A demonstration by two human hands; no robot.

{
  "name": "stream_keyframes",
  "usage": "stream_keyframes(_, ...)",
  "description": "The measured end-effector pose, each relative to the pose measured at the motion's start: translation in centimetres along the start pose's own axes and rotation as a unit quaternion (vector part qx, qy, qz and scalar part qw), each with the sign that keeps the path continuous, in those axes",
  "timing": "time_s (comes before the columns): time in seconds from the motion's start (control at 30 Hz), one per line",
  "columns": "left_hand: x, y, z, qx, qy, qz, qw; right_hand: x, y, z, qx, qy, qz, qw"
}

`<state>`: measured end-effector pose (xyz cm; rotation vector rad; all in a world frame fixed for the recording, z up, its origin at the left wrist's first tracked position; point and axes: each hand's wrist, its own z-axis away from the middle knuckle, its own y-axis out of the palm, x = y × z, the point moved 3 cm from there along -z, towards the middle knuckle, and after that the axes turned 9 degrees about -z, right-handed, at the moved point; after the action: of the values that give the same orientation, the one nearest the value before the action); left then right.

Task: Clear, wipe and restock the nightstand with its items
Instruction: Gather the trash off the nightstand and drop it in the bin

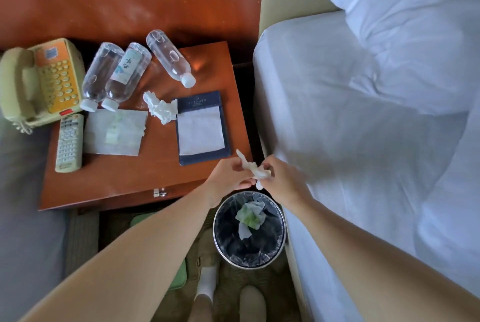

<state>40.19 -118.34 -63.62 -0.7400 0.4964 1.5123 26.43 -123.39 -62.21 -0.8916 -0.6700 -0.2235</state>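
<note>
Pinching a crumpled white tissue (255,169) from both sides, we hold it beside the front right corner of the nightstand (130,176). In this view it sits just above the far rim of the waste bin (216,230). Our left hand (231,173) grips one end between thumb and curled fingers, our right hand (283,178) grips the other, and the two hands nearly meet. Both forearms are bare and reach forward from the lower corners, converging over the bin. The bin is round, with a shiny metal rim and a wrinkled clear liner over a dark inside; a wad of white and green paper (250,214) lies in it. It stands on the floor between the nightstand and the bed (363,140). The nightstand top is square, glossy reddish-brown wood. Nearest our hands lies a dark blue notepad folder (201,103) with a white sheet in it, and a second tissue (159,107) — also crumpled — touches its upper left corner. Beyond it, three clear plastic bottles (127,75) with white caps lie on their sides, the middle one labelled. A flat pale sheet (114,132) lies beside a grey-white remote (68,142), and a beige telephone (39,82) with an orange keypad sits at the left edge. The bed is covered in smooth white cloth.
</note>
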Motion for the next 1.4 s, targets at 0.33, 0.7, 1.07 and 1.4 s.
stream_keyframes(0.33, 10.0, 3.7, 1.0, -0.097, -0.023, -0.086, 0.991, -6.8, 6.8, 3.5, 0.037, 0.054, -0.083, 0.994)
stream_keyframes(0.7, 16.2, 3.5, 0.4, 0.095, -0.122, -0.285, 0.946, -7.9, 11.0, 4.8, 0.220, 0.129, -0.036, 0.966)
stream_keyframes(1.07, 9.8, -3.5, 4.3, 0.028, 0.089, -0.404, 0.910, 1.1, 8.5, 2.3, 0.155, 0.025, 0.011, 0.987)
stream_keyframes(1.4, 0.8, -18.4, 4.4, -0.263, 0.144, -0.316, 0.900, 16.3, 4.9, -4.2, 0.010, -0.124, 0.002, 0.992)
